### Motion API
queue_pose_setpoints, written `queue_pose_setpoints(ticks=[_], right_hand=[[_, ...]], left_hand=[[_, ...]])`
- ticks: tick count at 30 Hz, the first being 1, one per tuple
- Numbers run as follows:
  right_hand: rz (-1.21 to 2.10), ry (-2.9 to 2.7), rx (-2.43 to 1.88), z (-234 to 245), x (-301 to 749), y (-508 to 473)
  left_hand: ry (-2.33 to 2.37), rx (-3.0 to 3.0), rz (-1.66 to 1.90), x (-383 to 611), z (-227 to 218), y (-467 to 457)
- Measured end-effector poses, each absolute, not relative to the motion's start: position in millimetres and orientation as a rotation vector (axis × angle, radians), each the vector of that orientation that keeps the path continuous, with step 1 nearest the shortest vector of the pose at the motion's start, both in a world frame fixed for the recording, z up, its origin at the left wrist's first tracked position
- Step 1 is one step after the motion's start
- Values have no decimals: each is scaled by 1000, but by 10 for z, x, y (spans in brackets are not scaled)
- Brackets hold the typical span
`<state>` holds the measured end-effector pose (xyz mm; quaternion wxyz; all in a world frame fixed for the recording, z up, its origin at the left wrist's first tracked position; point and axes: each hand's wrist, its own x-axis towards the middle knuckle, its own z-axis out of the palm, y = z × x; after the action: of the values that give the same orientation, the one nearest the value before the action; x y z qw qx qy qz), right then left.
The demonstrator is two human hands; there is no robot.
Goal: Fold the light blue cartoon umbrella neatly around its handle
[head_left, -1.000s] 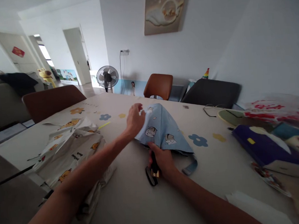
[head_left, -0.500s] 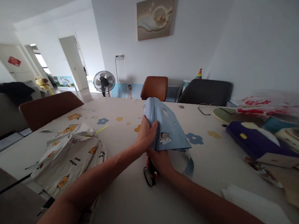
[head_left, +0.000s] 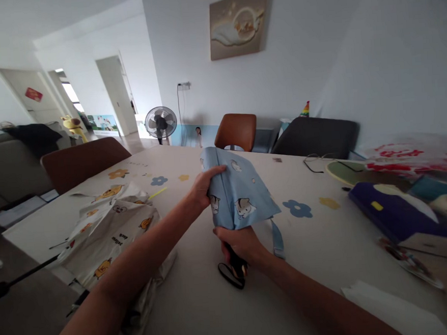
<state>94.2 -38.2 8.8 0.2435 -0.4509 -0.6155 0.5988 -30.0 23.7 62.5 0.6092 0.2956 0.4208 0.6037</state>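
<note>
A blue folding umbrella (head_left: 243, 186) with a printed animal pattern stands above the table, its loose cloth hanging in flat folds. My left hand (head_left: 205, 184) is closed on the cloth's left side, thumb across the front and fingers hidden behind. Lower down, my right hand (head_left: 242, 242) wraps round the bottom of the cloth by the dark handle. A black wrist loop (head_left: 231, 276) dangles below that hand, and a blue strap (head_left: 277, 240) hangs to the right. Beside my left forearm lies rumpled cream cloth (head_left: 124, 230) printed with yellow ducks.
The white table (head_left: 195, 312) carries flower prints. On its right are glasses (head_left: 313, 164), a purple box (head_left: 387, 212), a red-and-white plastic bag (head_left: 406, 154) and white paper (head_left: 386, 306). Brown chairs (head_left: 236, 131) and a dark chair (head_left: 316, 135) stand around it. A fan (head_left: 160, 123) stands beyond.
My left hand has shifted left, and its thumb now lies across the cloth. The umbrella cloth has turned and spread leftward. The view has swung slightly left.
</note>
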Motion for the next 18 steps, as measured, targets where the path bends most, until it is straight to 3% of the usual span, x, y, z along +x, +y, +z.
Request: queue_pose_setpoints(ticks=[9,15,18], right_hand=[[1756,-1560,-1092,48,957,-303],[1660,-1446,-970,9,1000,-205],[1785,-1418,-816,33,1014,-242]], left_hand=[[894,669,1461,-324,693,240],[951,674,1517,-337,723,245],[944,651,1432,-315,752,213]])
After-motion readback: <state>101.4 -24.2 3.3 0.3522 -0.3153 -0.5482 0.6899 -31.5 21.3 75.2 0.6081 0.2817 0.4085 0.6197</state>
